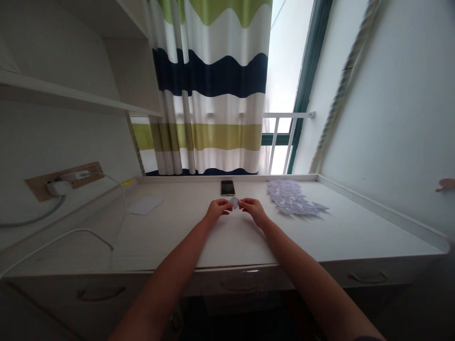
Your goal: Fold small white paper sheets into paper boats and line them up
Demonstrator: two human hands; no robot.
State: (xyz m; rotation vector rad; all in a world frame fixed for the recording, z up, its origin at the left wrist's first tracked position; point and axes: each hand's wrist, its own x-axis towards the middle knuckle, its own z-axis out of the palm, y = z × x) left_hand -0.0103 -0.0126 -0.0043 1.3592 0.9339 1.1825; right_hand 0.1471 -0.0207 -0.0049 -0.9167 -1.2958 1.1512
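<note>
I have a small piece of white folded paper (234,202) between my two hands, over the middle of the desk (177,237). It looks thin and smooth, with pointy corners. My left hand (218,208) pinches its left side and my right hand (251,208) pinches its right side, each with the fingertips close together. My fingers hide the edges, so I can't see the whole shape. The desk is pale, flat and hard, with faint lines like wood. Just past the paper lies a dark, shiny phone (228,188), right in the way on the far side. To the right is a big heap of folded papers (293,196), all spiky and packed close. To the left lies a flat white sheet (144,206), with a thin white cord (85,230) nearer to me. White plugs (59,187) sit in the left wall. At the far side hangs a soft, wavy striped curtain (213,73), covering part of the window (289,52).
</note>
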